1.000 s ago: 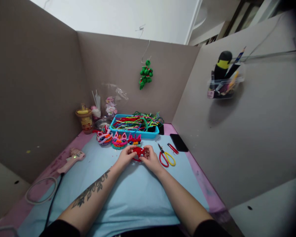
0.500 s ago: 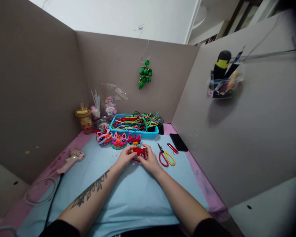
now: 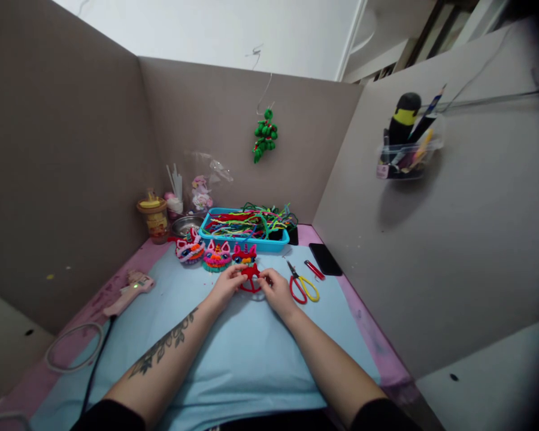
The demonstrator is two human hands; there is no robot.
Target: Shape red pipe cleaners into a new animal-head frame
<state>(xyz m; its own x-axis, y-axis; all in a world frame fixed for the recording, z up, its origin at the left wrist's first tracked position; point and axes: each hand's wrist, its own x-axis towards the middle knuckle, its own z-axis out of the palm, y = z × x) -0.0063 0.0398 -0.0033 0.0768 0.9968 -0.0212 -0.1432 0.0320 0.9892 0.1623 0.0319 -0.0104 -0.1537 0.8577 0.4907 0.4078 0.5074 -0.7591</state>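
Both hands meet over the light blue mat (image 3: 233, 353) at the middle of the desk. My left hand (image 3: 227, 286) and my right hand (image 3: 276, 290) pinch a small red pipe-cleaner piece (image 3: 251, 276) between their fingertips, one from each side. The piece is a loop with short upright ends on top. Just behind it stand three fuzzy animal-face figures (image 3: 215, 254) in a row. Red and yellow scissors (image 3: 302, 285) lie to the right of my right hand.
A blue tray of coloured pipe cleaners (image 3: 247, 226) sits at the back. A black phone (image 3: 326, 258) and a small red tool (image 3: 314, 270) lie at the right. A pink glue gun (image 3: 128, 291) with cord rests at the left. Grey partition walls surround the desk.
The red piece has been turned in my fingers, its short ends now standing up. My hands have stayed in the same place.
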